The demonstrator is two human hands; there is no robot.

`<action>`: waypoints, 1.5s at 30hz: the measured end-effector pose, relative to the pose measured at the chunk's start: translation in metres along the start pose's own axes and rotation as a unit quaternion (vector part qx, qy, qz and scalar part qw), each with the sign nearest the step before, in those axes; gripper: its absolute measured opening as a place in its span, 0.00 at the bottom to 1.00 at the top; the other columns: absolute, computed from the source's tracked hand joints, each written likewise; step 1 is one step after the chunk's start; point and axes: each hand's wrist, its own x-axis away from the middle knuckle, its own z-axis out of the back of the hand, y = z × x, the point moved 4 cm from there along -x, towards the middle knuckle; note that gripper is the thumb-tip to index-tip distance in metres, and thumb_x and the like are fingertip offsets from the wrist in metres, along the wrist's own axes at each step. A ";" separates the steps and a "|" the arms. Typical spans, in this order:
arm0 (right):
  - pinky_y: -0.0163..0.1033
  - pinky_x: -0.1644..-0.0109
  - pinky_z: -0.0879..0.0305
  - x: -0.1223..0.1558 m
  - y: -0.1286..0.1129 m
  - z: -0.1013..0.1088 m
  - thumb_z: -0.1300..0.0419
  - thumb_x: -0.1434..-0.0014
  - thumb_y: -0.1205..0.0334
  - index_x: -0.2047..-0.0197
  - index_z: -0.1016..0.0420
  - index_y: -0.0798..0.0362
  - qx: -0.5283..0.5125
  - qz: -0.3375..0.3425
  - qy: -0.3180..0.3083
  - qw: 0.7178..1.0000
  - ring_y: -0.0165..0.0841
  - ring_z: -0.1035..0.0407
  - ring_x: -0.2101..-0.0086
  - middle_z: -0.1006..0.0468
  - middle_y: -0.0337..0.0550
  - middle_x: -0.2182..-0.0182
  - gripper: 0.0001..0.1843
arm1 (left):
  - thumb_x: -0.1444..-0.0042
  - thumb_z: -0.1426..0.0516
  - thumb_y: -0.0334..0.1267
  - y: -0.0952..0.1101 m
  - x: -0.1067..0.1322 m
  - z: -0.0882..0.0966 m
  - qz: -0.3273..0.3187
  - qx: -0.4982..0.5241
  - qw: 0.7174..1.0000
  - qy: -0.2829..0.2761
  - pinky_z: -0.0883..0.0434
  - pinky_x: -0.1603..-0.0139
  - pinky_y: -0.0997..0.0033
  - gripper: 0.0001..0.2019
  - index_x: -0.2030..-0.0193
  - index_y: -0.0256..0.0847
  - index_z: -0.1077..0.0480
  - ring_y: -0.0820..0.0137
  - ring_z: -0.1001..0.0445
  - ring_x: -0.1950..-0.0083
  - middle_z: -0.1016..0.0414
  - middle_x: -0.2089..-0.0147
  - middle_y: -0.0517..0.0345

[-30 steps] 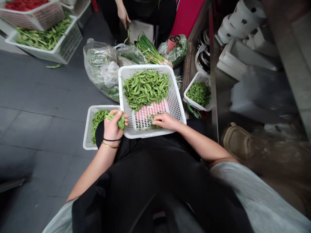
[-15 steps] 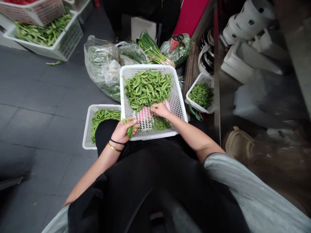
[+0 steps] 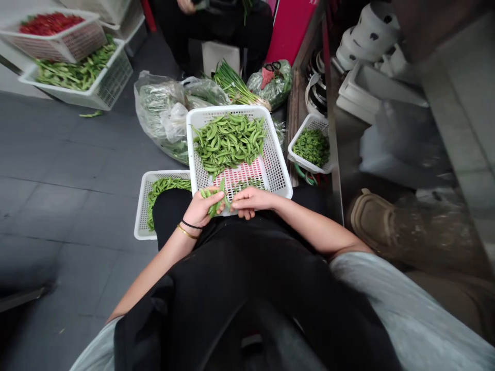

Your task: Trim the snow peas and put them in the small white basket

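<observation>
A white perforated basket (image 3: 276, 154) rests on my lap, with a heap of green pea pods (image 3: 230, 139) in its far part. Several pods are wrapped in the fingers of my left hand (image 3: 203, 208), which is closed at the basket's near left corner; one pod (image 3: 223, 189) sticks up from it. Right beside it, my right hand (image 3: 251, 200) is closed in a pinch at the lower end of that pod, its fingertips partly hidden. Green trimmings (image 3: 247, 184) lie on the basket floor behind my right hand.
A second basket (image 3: 141, 206) of pods stands at my left knee. On the right is a small basket (image 3: 296, 154) of leafy greens. Bagged greens (image 3: 158, 103) and spring onions (image 3: 242, 90) lie ahead, before a seated person (image 3: 224, 26). Stacked baskets (image 3: 110, 85) stand far left.
My right hand has come back from the edge of the pod heap to meet my left hand. A pod now stands up between them. The view has shifted slightly.
</observation>
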 end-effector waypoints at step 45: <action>0.33 0.68 0.46 0.006 -0.042 -0.009 0.50 0.36 0.58 0.68 0.26 0.55 0.544 0.215 0.102 0.805 0.28 0.35 0.72 0.25 0.41 0.72 0.16 | 0.51 0.40 0.38 0.033 0.018 -0.020 -0.159 -0.529 0.830 -0.071 0.32 0.72 0.72 0.06 0.72 0.38 0.28 0.71 0.29 0.76 0.27 0.77 0.57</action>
